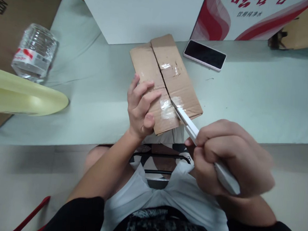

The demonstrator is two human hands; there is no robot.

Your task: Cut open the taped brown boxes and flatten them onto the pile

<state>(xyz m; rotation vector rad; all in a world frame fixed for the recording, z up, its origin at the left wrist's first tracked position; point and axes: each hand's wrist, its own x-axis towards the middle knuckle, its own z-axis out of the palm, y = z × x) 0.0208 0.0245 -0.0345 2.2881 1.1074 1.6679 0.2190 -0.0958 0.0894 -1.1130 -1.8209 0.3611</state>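
A small brown cardboard box lies on the pale table, its top flaps joined by clear tape along the middle seam. My left hand grips the box's near left corner, fingers curled over the flap. My right hand is closed round a white utility knife. The knife's blade tip touches the taped seam near the box's front edge.
A black phone lies behind the box to the right. A large white carton and a red-and-white carton stand at the back. A clear water bottle and a pale yellow curved rim are at the left.
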